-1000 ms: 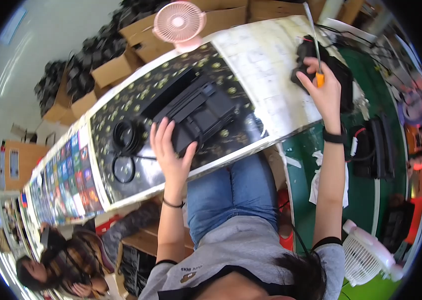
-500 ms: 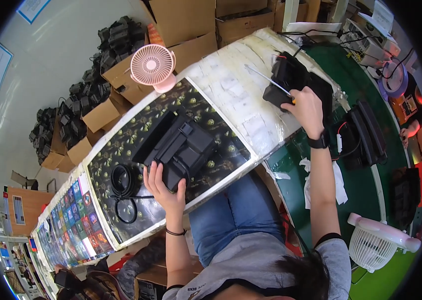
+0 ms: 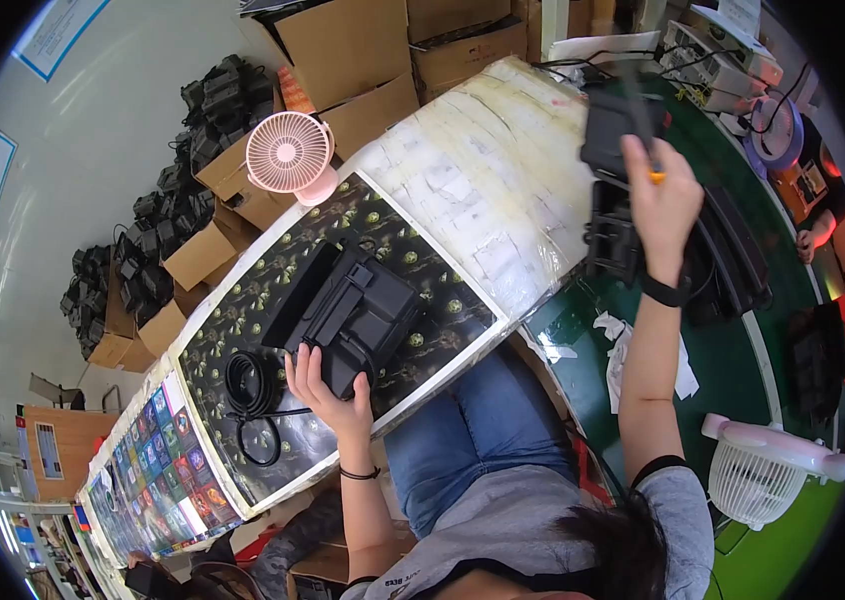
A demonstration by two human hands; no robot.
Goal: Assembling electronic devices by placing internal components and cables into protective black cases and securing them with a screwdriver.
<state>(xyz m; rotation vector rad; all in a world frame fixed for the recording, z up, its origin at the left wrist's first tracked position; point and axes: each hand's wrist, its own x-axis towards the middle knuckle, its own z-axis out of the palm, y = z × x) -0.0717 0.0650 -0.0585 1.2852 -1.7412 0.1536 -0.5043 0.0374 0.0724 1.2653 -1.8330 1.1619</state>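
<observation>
My left hand (image 3: 330, 393) grips the near end of a black plastic device (image 3: 375, 300), with fingers and thumb on either side of it. This device lies on the dark patterned mat, a long flap along its left side. Its coiled black cable (image 3: 251, 383) rests next to it. At the far right, my right hand (image 3: 670, 200) is closed round a screwdriver (image 3: 657, 176). The orange handle shows beside the fingers, and the long shaft points away, blurred by motion. Beneath and beside that hand are other black devices (image 3: 611, 130), partly hidden by it.
A pink fan (image 3: 290, 155) stands at the mat's far edge, and a white-pink fan (image 3: 763, 478) at the lower right. Black units are heaped by cardboard boxes (image 3: 205, 247) beyond the table. White tissue (image 3: 620, 350) lies on the green surface. Another person's hand (image 3: 805, 243) shows far right.
My right hand has moved right with the screwdriver, whose shaft has swung to point away from me. The black devices near it have shifted right, off the white sheet. My left hand stays put.
</observation>
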